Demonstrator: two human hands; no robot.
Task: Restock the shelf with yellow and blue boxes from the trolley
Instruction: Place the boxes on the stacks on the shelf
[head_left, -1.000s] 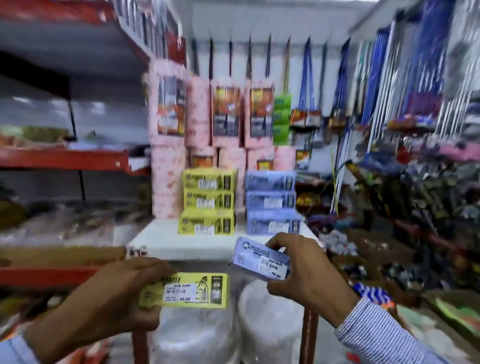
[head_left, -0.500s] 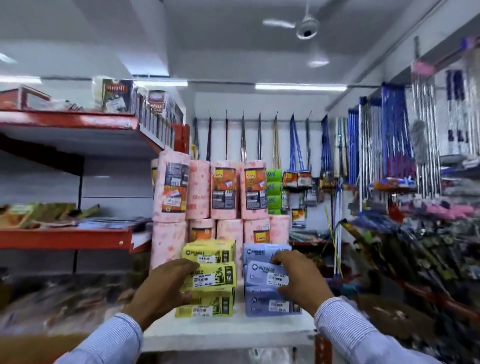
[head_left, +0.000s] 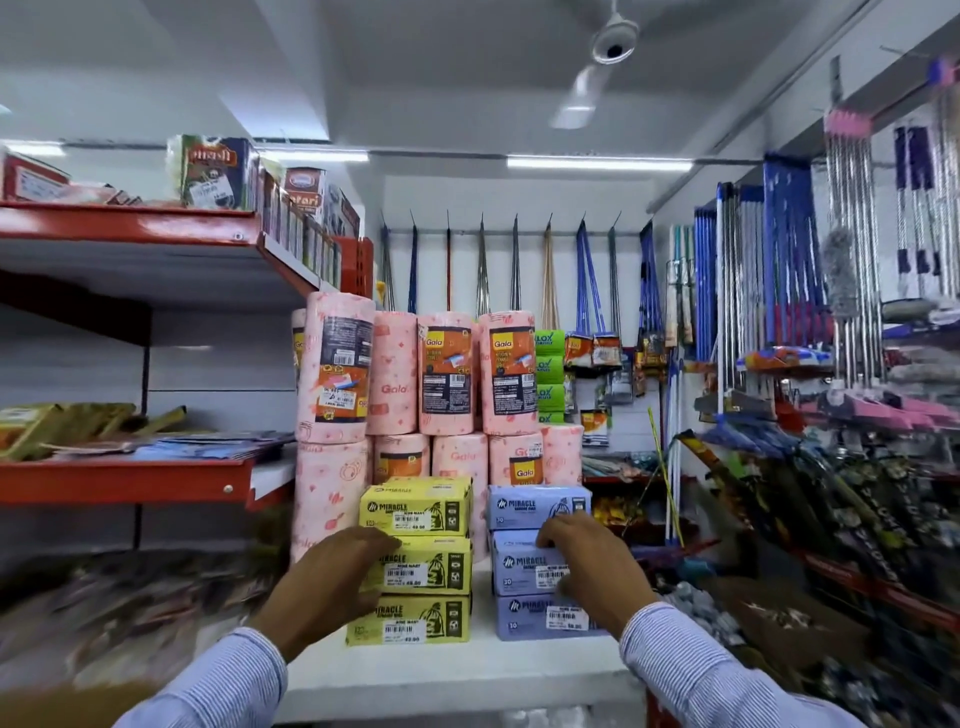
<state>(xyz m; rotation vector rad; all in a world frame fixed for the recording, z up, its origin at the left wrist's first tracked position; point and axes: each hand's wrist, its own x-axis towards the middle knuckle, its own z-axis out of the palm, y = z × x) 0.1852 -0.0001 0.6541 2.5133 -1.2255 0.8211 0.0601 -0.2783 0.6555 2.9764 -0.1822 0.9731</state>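
"MIRACLE" on yellow boxes (head_left: 415, 561) and blue boxes (head_left: 537, 561) ("Gala" on pink rolls (head_left: 447, 374)).

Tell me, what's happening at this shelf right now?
A person is stocking a white shelf in a shop. The left hand presses on the yellow boxes, stacked three high; the right hand rests on the blue boxes beside them, also three high. Pink paper towel rolls stand behind both stacks.

blurred: right-hand goods (head_left: 857, 519) | cut off: sleeves (head_left: 218, 686)
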